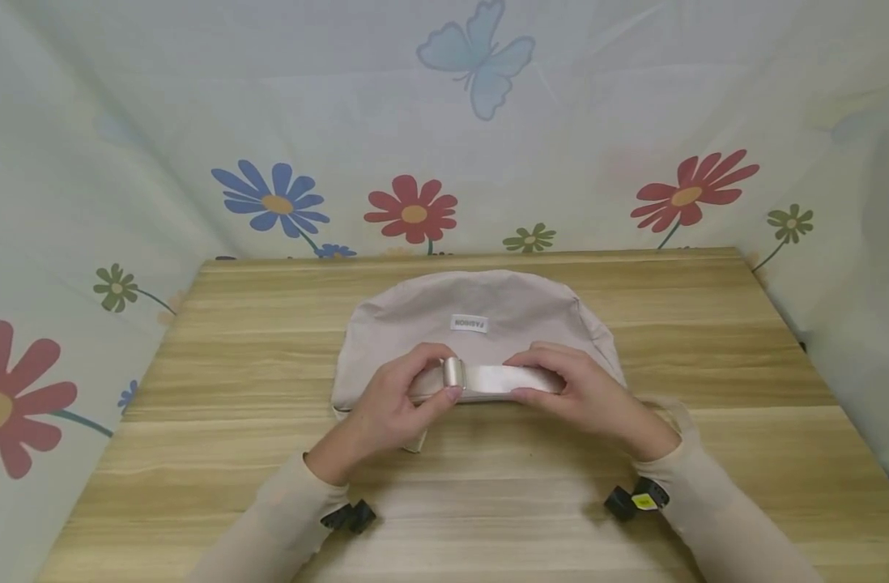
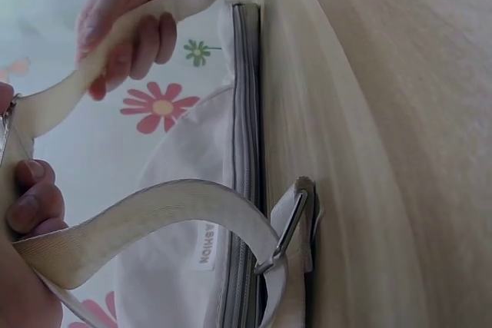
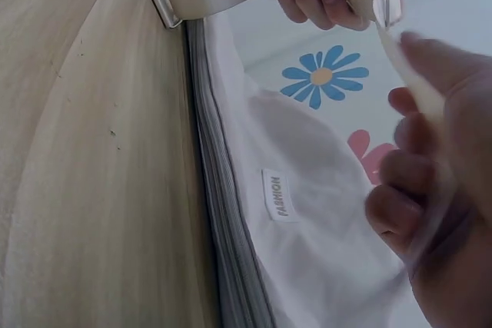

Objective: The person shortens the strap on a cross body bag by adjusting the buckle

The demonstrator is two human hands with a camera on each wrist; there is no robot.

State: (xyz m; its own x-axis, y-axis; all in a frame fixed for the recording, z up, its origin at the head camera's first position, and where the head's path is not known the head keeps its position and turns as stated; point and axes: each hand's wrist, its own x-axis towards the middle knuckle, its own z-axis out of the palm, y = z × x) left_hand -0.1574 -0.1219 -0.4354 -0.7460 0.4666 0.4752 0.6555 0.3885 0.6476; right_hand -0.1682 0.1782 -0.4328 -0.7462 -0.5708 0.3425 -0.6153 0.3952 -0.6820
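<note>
A pale pinkish bag (image 1: 408,324) with a rounded top and a white FASHION label (image 1: 470,324) lies on the table. Its light strap (image 1: 499,378) is raised in front of it. My left hand (image 1: 404,397) grips the strap at the metal slider buckle (image 1: 454,373), thumb below and fingers above. A little to the right, my right hand (image 1: 579,385) pinches the same strap between thumb and fingers. In the left wrist view the strap loops down to a metal ring (image 2: 288,228) at the bag's end. A grey zipper (image 3: 223,182) runs along the bag's near edge.
The wood-grain table (image 1: 707,340) extends around the bag on all sides. Behind it hangs a pale curtain (image 1: 328,97) printed with flowers and a butterfly. Dark wrist cameras (image 1: 350,516) sit on both sleeves.
</note>
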